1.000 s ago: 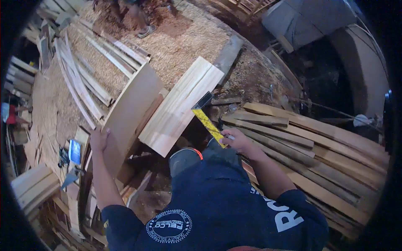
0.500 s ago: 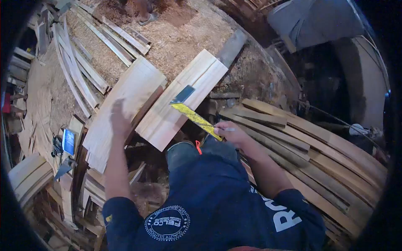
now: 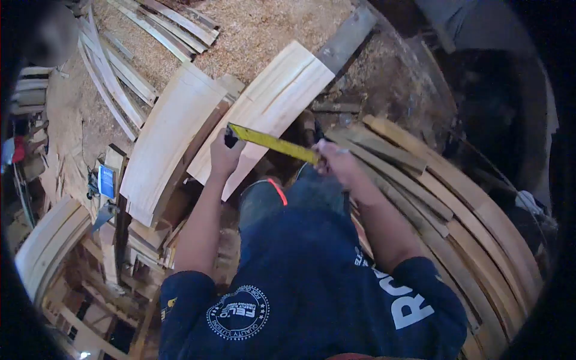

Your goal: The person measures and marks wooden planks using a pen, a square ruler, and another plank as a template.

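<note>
A try square with a yellow blade (image 3: 273,143) spans the gap between my two hands, over the lower part of a pale plank (image 3: 273,99). My left hand (image 3: 225,155) is closed around its dark stock end. At the blade's other end, my right hand (image 3: 333,159) grips it near my knees; a thin light item shows by those fingers, too blurred to name. The plank lies slanted on a grey beam (image 3: 348,37). Beside it on the left rests a wider pale board (image 3: 171,129).
Long boards (image 3: 456,198) are stacked along my right side. Thin wood strips (image 3: 111,78) lie on the sawdust-covered floor (image 3: 264,30) ahead. To the left stand a blue-screened device (image 3: 107,182) and more stacked planks (image 3: 51,240). An orange strip (image 3: 278,192) hangs at my lap.
My left hand has moved right from the wide board and taken hold of the square's stock. The square has lifted off the plank face and turned closer to level in view.
</note>
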A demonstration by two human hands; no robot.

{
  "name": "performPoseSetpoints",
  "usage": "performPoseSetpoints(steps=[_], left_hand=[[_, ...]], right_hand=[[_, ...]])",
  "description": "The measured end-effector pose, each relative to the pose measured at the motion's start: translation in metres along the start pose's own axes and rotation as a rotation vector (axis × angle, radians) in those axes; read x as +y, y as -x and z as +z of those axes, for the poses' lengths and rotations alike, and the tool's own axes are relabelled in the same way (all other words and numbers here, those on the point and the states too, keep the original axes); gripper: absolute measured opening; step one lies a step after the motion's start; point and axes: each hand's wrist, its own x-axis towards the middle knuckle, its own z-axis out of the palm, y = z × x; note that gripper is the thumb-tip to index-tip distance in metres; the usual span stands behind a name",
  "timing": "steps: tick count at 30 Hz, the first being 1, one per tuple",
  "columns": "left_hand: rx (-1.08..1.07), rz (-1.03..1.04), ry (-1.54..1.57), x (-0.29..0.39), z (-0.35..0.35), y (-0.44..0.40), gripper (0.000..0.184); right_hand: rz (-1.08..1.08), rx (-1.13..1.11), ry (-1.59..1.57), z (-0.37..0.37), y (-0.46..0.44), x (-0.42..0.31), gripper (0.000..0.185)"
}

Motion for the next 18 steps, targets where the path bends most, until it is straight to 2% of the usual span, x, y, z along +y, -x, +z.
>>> performPoseSetpoints(steps=[2,4,7,10,11,14,15,16,18], left_hand=[[0.038,-0.081,-0.035,-0.001,0.013,-0.004,0.035],[0.040,-0.161,-0.102,-0.001,0.028,-0.008,0.035],[0.004,-0.412,0.071,0.047,0.049,-0.011,0.034],[0.325,-0.196,0.357,0.083,0.083,-0.030,0.034],[0.403,-0.169,0.312,0.087,0.091,-0.041,0.037],[0.455,0.183,0.164,0.132,0.120,-0.068,0.042],[0.399,0.189,0.117,0.156,0.131,-0.069,0.049],[0.396,0.160,0.101,0.164,0.146,-0.073,0.045],[0.256,0.428,-0.201,0.155,0.166,-0.080,0.053]], right_hand=[[0.069,0.102,-0.151,-0.028,-0.028,0.006,0.042],[0.053,0.117,-0.147,-0.052,-0.042,0.009,0.041],[0.071,0.144,-0.085,-0.074,-0.052,-0.001,0.037],[0.007,0.075,0.008,-0.082,-0.058,-0.014,0.035],[-0.035,0.039,0.043,-0.081,-0.062,-0.019,0.035],[-0.224,-0.077,0.026,-0.054,-0.066,-0.055,0.036],[-0.282,-0.096,0.026,-0.047,-0.071,-0.063,0.038],[-0.340,-0.119,0.026,-0.041,-0.077,-0.071,0.039],[-0.448,-0.085,0.044,-0.040,-0.090,-0.078,0.042]])
